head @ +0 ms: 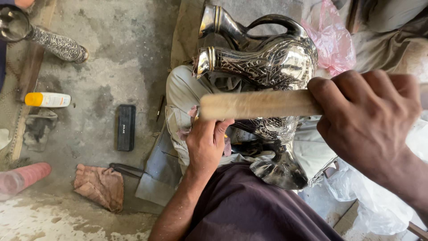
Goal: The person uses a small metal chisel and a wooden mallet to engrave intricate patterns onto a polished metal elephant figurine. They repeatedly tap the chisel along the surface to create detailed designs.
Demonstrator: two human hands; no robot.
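Observation:
A shiny engraved metal jug (272, 62) lies across my lap, spout end to the left and foot (281, 172) toward me. My right hand (363, 116) grips a wooden stick (256, 103) held level in front of the jug's belly. My left hand (207, 143) rests on my knee beside the jug, fingers curled around a small tool that is mostly hidden. A second, similar metal vessel (223, 22) lies just behind the first.
On the concrete floor to the left lie a black rectangular block (126, 127), a brown rag (100, 185), a white spray can with a yellow cap (47, 99), a pink cylinder (24, 177) and an engraved metal piece (60, 44). Plastic bags sit at right (332, 42).

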